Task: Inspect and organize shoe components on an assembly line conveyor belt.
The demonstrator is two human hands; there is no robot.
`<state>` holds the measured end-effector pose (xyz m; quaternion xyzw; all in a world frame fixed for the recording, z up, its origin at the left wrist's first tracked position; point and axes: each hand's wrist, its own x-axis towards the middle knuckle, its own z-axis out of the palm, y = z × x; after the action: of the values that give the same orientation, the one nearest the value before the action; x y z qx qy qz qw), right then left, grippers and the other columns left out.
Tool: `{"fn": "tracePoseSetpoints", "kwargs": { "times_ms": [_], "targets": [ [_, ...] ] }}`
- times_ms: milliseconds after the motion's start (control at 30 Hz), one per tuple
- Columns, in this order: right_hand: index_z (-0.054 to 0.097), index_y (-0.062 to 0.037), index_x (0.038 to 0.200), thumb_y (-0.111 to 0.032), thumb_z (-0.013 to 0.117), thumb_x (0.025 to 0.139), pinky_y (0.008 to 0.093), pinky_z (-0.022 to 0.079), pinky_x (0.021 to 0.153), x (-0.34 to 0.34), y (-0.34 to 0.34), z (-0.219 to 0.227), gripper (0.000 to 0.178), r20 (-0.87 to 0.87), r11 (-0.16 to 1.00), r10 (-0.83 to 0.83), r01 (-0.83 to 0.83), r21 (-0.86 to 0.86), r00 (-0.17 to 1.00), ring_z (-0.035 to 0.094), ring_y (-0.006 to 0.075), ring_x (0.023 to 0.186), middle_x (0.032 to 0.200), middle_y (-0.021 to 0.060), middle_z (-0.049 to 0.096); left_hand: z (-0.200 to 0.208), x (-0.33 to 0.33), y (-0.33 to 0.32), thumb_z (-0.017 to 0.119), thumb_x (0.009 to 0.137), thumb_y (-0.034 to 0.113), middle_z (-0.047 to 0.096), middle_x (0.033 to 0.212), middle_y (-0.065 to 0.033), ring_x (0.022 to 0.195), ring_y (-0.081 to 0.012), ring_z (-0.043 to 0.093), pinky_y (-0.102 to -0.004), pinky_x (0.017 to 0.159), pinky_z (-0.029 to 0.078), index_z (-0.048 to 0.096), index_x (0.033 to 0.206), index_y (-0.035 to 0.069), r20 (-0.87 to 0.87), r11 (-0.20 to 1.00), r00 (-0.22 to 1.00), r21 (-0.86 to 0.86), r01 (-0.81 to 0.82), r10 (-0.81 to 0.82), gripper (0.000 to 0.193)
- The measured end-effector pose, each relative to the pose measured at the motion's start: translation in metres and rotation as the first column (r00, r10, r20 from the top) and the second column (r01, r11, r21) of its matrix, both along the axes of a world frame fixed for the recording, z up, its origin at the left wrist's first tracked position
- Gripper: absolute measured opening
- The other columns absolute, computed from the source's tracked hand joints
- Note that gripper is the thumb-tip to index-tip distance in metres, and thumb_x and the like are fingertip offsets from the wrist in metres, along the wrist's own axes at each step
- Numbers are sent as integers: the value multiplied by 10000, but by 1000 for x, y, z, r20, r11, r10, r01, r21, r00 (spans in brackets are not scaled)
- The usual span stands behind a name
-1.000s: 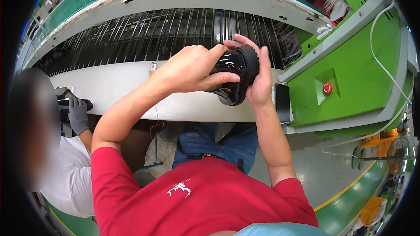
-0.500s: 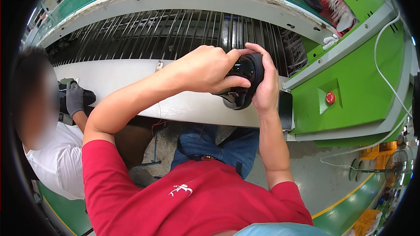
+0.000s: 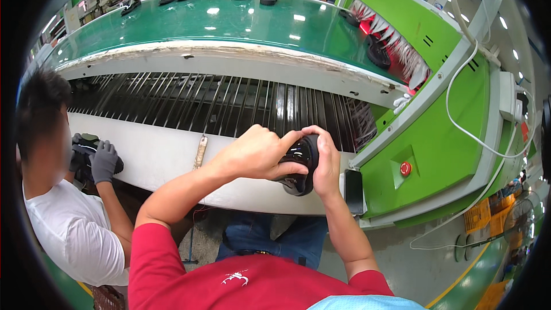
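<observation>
A glossy black shoe point(image 3: 299, 150) is held between my two hands, just above the white ledge in front of me. Its dark sole faces right, toward my right palm. My left hand point(image 3: 258, 150) closes on the glossy upper, thumb low and fingers high; the fingertips are partly hidden. From the right, my right hand point(image 3: 326, 166) wraps round the sole side with its fingers curled over the top edge. Part of the shoe is covered by both hands.
The white ledge point(image 3: 143, 146) carries a narrow wooden strip point(image 3: 201, 152). Metal rollers point(image 3: 229, 100) lie beyond, then a green conveyor point(image 3: 229, 23) with several shoes. A green machine point(image 3: 436, 138) with a red button point(image 3: 406, 169) stands right. A gloved co-worker point(image 3: 74, 224) handles a dark shoe at left.
The view has tilted up, so the conveyor and people beyond it now show, and my hands sit lower in the picture. Both hands keep hold of the shoe.
</observation>
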<state>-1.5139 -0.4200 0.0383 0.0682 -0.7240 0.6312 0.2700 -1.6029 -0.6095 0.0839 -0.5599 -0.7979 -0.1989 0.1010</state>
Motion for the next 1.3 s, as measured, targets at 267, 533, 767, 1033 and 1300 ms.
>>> {"fn": "tracePoseSetpoints", "kwargs": {
  "times_ms": [267,533,767,1033,1300],
  "targets": [
    [678,30,1292,-214,492,1112,402,541,991,-2,-16,-14,356,-166,945,-67,116,306,984,695,321,1100,1209,210,702,-66,11,-20,898,848,522,781,890,-187,759,-383,767,-413,693,597,553,1531,93,403,925,914,361,-120,-39,877],
    [503,107,1547,-355,276,1153,458,478,1121,11,-61,-72,649,-294,880,-97,220,421,951,675,363,1223,1350,268,686,-120,49,-41,997,710,480,480,1551,-223,1478,-350,490,-484,1141,514,389,1611,-5,766,814,643,387,-434,-22,1190],
    [612,-43,1474,-203,896,809,575,420,1205,27,-16,-60,741,-159,699,94,48,713,983,644,358,1326,1365,173,698,-149,40,-87,980,678,148,437,1618,-164,1532,-322,445,-455,1219,453,434,1623,78,708,907,706,317,-278,-31,1093],
    [775,-126,1076,-180,946,733,499,519,1069,43,-15,-84,387,-88,544,120,9,839,989,692,305,1260,1314,66,744,-176,55,-89,965,642,95,412,1583,-189,1462,-413,503,-479,1222,457,561,1554,155,613,900,790,342,-272,5,999],
    [750,-105,1056,-121,924,739,470,516,1032,38,-15,-87,361,-71,552,138,-17,834,988,703,287,1236,1288,30,757,-190,57,-80,1060,608,367,486,1519,-157,1406,-355,548,-466,1176,481,746,1425,188,592,832,805,433,-347,28,893]
  ]
}}
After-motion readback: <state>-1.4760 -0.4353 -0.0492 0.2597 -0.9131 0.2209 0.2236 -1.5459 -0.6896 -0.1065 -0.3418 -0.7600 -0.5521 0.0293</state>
